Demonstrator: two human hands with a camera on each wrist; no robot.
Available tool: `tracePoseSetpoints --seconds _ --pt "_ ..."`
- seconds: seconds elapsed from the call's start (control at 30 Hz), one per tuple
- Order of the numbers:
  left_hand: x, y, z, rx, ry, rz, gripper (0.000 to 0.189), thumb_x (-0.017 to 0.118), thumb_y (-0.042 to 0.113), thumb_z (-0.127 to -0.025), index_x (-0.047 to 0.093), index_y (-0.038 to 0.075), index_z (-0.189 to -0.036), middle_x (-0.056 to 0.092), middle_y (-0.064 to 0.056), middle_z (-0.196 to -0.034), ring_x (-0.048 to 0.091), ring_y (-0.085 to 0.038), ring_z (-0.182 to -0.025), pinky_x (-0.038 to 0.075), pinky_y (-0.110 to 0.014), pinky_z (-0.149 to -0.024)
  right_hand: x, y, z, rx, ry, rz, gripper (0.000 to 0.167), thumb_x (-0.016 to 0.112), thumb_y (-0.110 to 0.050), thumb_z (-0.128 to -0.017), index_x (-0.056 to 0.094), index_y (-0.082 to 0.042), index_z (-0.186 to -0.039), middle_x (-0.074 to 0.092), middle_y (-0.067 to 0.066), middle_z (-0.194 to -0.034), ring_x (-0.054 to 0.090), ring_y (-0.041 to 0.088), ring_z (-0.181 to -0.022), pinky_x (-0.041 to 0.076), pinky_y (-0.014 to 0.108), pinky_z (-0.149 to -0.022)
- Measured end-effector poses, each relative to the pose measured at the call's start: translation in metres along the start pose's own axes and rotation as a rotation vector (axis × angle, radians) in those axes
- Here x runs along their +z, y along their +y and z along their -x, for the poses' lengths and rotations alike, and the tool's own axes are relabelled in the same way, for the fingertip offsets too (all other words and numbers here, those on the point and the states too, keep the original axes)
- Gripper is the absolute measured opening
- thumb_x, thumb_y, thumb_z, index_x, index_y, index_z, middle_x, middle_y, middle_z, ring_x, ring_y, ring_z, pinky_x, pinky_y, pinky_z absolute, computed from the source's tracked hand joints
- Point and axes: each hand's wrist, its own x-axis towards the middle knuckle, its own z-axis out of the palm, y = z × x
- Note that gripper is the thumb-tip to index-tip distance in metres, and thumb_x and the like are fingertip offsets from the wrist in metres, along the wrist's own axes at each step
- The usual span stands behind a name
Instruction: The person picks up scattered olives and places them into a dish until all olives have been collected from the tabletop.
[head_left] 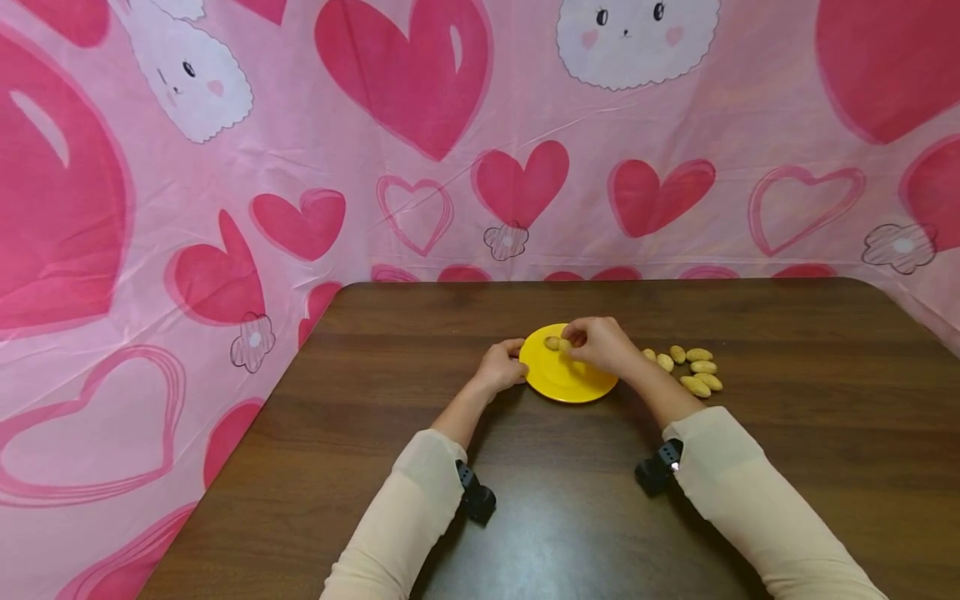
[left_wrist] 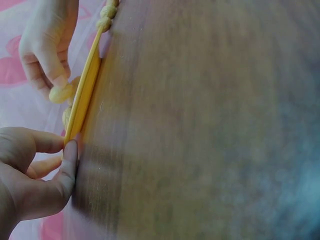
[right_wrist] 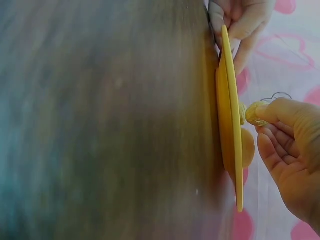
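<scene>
A yellow plate [head_left: 566, 385] lies on the table, and my left hand [head_left: 501, 367] pinches its left rim between thumb and fingers. Over the far part of the plate, my right hand [head_left: 604, 344] holds an unshelled peanut [right_wrist: 256, 114] between thumb and fingertips. In the right wrist view this peanut is just above the plate surface. A peanut [head_left: 552, 342] rests on the plate near its far edge. Another rounded, peanut-coloured thing [right_wrist: 248, 147] shows on the plate in the right wrist view, partly hidden by the rim.
Several more peanuts [head_left: 701, 367] lie loose on the brown wooden table [head_left: 360, 417], right of the plate and beyond my right forearm. A pink cloth [head_left: 442, 200] with hearts hangs behind the table and along its left side.
</scene>
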Motion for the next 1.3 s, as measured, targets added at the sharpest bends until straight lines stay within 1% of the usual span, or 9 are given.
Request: tracePoseSetpoints --seconds 0.13,0.33,0.5,0.87,1.07,1.3 --pt "0.0 -0.001 0.0 0.002 0.0 -0.009 0.055 0.056 -0.009 -0.081 0.045 0.0 -0.134 0.054 -0.013 -0.108 0.057 -0.02 -0.086 0.054 -0.029 -0.072 0.005 -0.002 -0.003 -0.021 -0.01 0.003 0.019 0.073 -0.002 -0.075 0.069 0.001 -0.093 0.063 0.006 -0.078 0.056 0.02 -0.074 0.052 0.031 -0.07" --pt "0.0 0.0 0.0 0.007 0.005 -0.006 0.055 0.056 -0.009 -0.081 0.045 -0.001 -0.134 0.055 -0.014 -0.107 0.056 -0.02 -0.084 0.054 -0.03 -0.072 0.011 -0.007 -0.007 -0.021 -0.038 0.009 0.021 0.074 -0.007 -0.077 0.07 -0.001 -0.096 0.064 0.004 -0.079 0.055 0.018 -0.073 0.051 0.029 -0.071" --pt "0.0 0.0 0.0 0.006 0.008 0.001 0.055 0.057 -0.009 -0.081 0.046 -0.001 -0.134 0.055 -0.014 -0.106 0.056 -0.019 -0.084 0.054 -0.03 -0.073 0.014 -0.012 -0.008 -0.035 -0.05 0.025 0.019 0.073 -0.008 -0.077 0.07 -0.001 -0.094 0.064 0.004 -0.078 0.055 0.018 -0.072 0.051 0.03 -0.071" --pt "0.0 0.001 0.002 0.031 0.012 0.003 0.055 0.055 -0.011 -0.08 0.045 -0.003 -0.134 0.056 -0.015 -0.107 0.059 -0.021 -0.089 0.054 -0.029 -0.072 0.018 -0.016 -0.012 -0.033 -0.083 0.055 0.019 0.073 -0.009 -0.078 0.07 -0.001 -0.095 0.065 0.004 -0.079 0.055 0.019 -0.073 0.051 0.031 -0.074" --pt "-0.001 0.003 0.002 0.02 0.008 0.012 0.056 0.056 -0.011 -0.079 0.045 -0.002 -0.134 0.056 -0.014 -0.105 0.057 -0.02 -0.085 0.054 -0.029 -0.073 0.017 -0.016 -0.013 0.013 -0.104 0.055 0.022 0.071 -0.011 -0.08 0.069 -0.002 -0.1 0.065 0.006 -0.084 0.054 0.02 -0.076 0.051 0.031 -0.077" --pt "-0.001 0.001 0.001 0.026 0.011 0.0 0.056 0.056 -0.011 -0.079 0.045 -0.003 -0.133 0.057 -0.014 -0.105 0.058 -0.019 -0.084 0.054 -0.028 -0.071 0.018 -0.016 -0.014 0.01 -0.116 0.081 0.026 0.07 -0.014 -0.082 0.07 -0.002 -0.105 0.068 0.009 -0.095 0.057 0.024 -0.085 0.05 0.034 -0.084"
